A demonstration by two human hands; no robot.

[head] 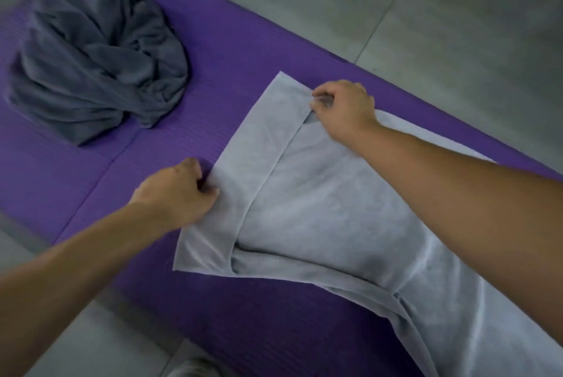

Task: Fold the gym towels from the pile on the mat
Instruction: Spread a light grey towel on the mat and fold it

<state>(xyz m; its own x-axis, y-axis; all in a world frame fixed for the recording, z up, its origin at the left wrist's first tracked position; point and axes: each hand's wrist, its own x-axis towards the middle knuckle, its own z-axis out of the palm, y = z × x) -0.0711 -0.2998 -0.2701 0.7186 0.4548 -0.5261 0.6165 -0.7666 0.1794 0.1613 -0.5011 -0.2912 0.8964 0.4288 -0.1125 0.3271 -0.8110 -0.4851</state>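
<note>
A light grey towel [320, 209] lies spread on the purple mat [249, 315], its left end doubled over into a narrow flap. My left hand [176, 191] pinches the flap's near left edge with curled fingers. My right hand [341, 105] pinches the flap's far corner. The towel's right end runs out of view at the lower right. A crumpled pile of dark grey towels [97, 56] sits on the mat at the upper left, apart from both hands.
Grey concrete floor [426, 11] surrounds the mat beyond its far edge and at the lower left. A pale shoe tip [195, 369] shows at the bottom edge. Bare mat lies between the pile and the light towel.
</note>
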